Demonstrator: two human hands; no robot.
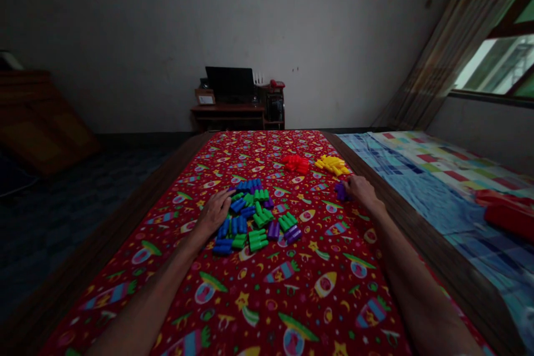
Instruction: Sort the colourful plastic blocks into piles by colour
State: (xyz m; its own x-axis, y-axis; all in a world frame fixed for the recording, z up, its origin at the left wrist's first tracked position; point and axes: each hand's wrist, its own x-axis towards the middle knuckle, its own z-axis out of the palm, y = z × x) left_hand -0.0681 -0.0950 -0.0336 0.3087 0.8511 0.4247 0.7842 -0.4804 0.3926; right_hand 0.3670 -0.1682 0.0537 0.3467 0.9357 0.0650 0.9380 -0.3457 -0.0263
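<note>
A mixed pile of plastic building blocks lies on the red printed cloth (279, 289). It includes blue blocks (223, 246), green blocks (257, 239) and purple blocks (292, 235). My left hand (217, 210) rests at the pile's left edge, fingers stretched toward the blocks and the fingertips partly hidden. On the right, my right hand (364, 192) has its fingers curled down at a small purple cluster (342, 191), pinching a purple block there; the fingers partly cover it. Beyond that hand are a heap of yellow blocks (332, 165) and a heap of red blocks (296, 164).
The cloth covers a long table with a dark wooden edge (442, 256). At the right is a bed with a checked sheet (421, 178) and a red item (507, 219). A desk with a monitor (231, 84) stands by the far wall; a wooden cabinet (41, 122) is at left.
</note>
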